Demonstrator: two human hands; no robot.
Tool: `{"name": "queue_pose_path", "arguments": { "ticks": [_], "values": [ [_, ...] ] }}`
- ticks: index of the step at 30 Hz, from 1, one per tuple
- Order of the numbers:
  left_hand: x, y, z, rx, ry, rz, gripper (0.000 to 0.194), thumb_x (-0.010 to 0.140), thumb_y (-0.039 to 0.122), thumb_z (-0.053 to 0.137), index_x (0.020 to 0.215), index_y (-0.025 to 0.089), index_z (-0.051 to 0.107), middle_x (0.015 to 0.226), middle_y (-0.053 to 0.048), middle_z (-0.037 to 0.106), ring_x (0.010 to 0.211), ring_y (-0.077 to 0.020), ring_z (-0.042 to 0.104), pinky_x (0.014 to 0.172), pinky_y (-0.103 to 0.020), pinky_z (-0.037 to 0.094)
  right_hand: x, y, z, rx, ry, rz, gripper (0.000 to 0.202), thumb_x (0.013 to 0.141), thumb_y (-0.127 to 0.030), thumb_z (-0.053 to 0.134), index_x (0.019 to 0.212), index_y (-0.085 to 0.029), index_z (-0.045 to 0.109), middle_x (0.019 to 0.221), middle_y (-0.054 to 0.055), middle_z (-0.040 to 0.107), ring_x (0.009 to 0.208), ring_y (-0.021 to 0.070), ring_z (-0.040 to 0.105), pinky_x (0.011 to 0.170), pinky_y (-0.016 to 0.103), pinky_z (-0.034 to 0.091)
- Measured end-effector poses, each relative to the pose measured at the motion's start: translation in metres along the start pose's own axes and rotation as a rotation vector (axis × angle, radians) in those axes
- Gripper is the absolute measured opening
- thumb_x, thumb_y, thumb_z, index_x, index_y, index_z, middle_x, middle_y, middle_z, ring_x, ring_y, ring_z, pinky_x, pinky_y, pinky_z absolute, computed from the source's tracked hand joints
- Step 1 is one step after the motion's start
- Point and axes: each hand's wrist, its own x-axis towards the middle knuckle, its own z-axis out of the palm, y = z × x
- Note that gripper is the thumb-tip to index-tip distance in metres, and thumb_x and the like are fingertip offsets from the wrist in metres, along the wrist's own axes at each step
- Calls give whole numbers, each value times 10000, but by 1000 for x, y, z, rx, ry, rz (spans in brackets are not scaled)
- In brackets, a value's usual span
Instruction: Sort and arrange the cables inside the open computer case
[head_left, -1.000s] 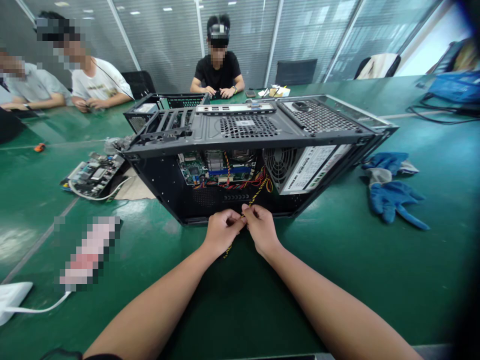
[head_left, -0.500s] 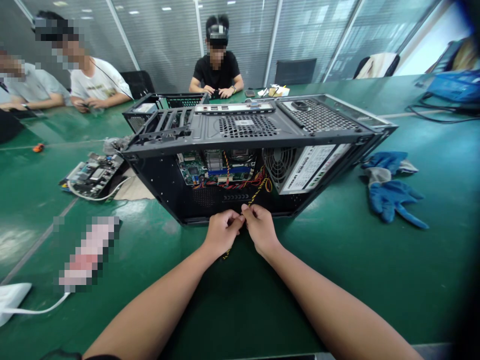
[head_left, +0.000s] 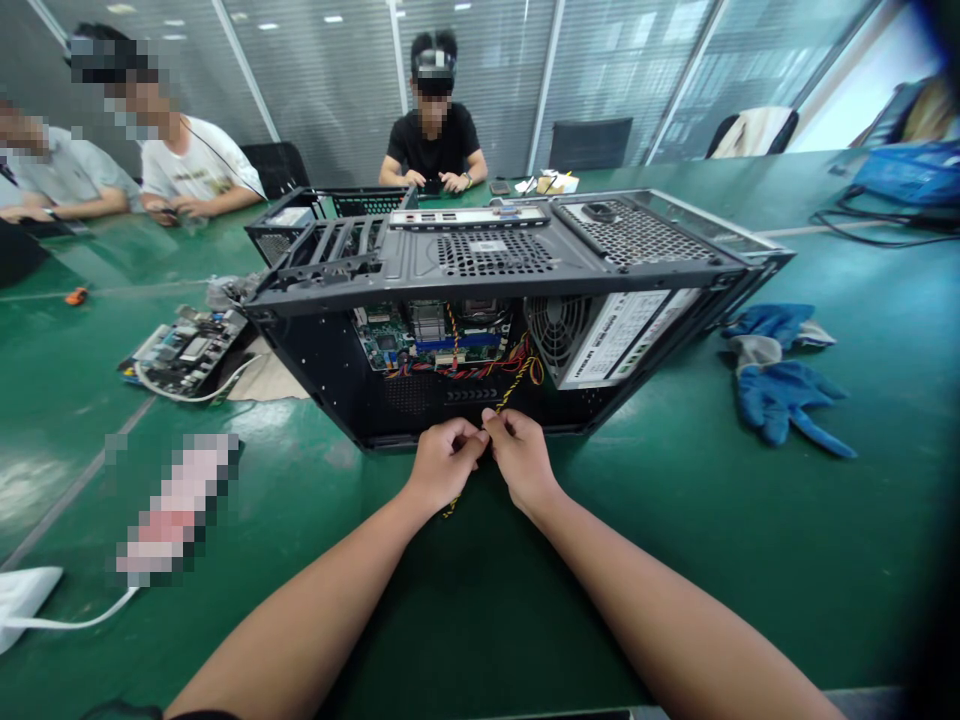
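Observation:
A black computer case (head_left: 465, 290) lies across the table in front of me, its open side towards me. Inside it show a motherboard (head_left: 431, 335) and a power supply (head_left: 615, 340) with a fan grille. A twisted yellow-and-black cable (head_left: 513, 392) runs from the power supply's wire bundle out over the case's lower edge. My left hand (head_left: 448, 462) pinches this cable, and its loose end hangs below the fingers. My right hand (head_left: 523, 455) pinches it close beside, fingertips touching the left ones. The spot between the fingertips is hidden.
Blue work gloves (head_left: 787, 395) lie to the right. On the left are a loose circuit board (head_left: 187, 350) on cardboard and a blurred-out phone (head_left: 176, 510) with a white cable. Another case frame (head_left: 360, 200) stands behind. Several people sit across the green table (head_left: 825, 560).
My hands stay almost still on the cable. The cable's loose end has shifted very slightly to the left. The case has not moved.

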Motion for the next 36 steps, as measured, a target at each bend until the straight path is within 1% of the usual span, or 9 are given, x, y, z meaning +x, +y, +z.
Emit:
{"name": "queue_pose_path", "arguments": {
  "ticks": [3, 6, 11, 17, 23, 28, 32, 36],
  "values": [
    [-1, 0, 0, 77, 44, 24, 228, 837, 346, 585, 705, 164, 623, 549, 16, 593, 503, -110, 548, 518, -223, 396, 0, -2, 0, 10, 12, 17, 439, 817, -539, 591, 563, -216, 435, 501, -49, 381, 500, 120, 352, 488, 271, 306],
    [-2, -1, 0, 116, 92, 48, 201, 824, 327, 609, 709, 165, 638, 592, 8, 627, 529, -106, 549, 534, -221, 402, 0, -2, 0, 14, 25, 32, 451, 800, -580, 593, 571, -221, 444, 489, -44, 394, 495, 126, 357, 482, 276, 306],
    [-3, 0, 1, 122, 134, 78, 113, 785, 276, 660, 752, 168, 652, 639, 9, 653, 556, -103, 562, 560, -219, 421, 1, -1, 0, 30, 39, 22, 439, 794, -568, 605, 575, -221, 449, 486, -45, 402, 489, 124, 357, 482, 279, 309],
    [-3, 3, 1, 108, 89, 53, 199, 851, 325, 579, 735, 169, 623, 579, 14, 618, 522, -113, 569, 541, -227, 416, 1, 2, 0, 38, 6, 22, 425, 818, -553, 583, 593, -217, 451, 505, -44, 399, 492, 121, 352, 471, 275, 298],
    [-1, 2, 0, -5, 27, -1, 209, 847, 324, 552, 709, 169, 579, 602, 7, 612, 512, -124, 606, 516, -226, 427, 0, 2, 0, 42, -18, 19, 407, 846, -511, 557, 597, -215, 430, 523, -49, 394, 495, 115, 346, 475, 271, 295],
    [1, 0, 0, -34, 12, -25, 213, 848, 331, 552, 715, 167, 575, 598, 6, 608, 506, -125, 600, 523, -232, 438, 0, 0, 0, 40, -15, 30, 409, 843, -506, 559, 583, -214, 439, 504, -50, 403, 479, 113, 352, 476, 271, 306],
    [-1, 0, 0, 82, 56, 33, 179, 842, 314, 581, 733, 172, 596, 577, 19, 604, 518, -114, 576, 532, -223, 417, 1, -1, 0, 53, 19, 48, 408, 801, -518, 603, 571, -216, 451, 478, -55, 389, 463, 111, 337, 465, 274, 298],
    [-3, 1, 2, 158, 84, 130, 134, 825, 259, 603, 718, 178, 595, 628, 17, 637, 553, -100, 561, 546, -211, 405, 1, -2, 1, 55, 40, 51, 419, 780, -561, 613, 582, -215, 483, 469, -47, 407, 464, 118, 352, 461, 277, 303]
  ]
}}
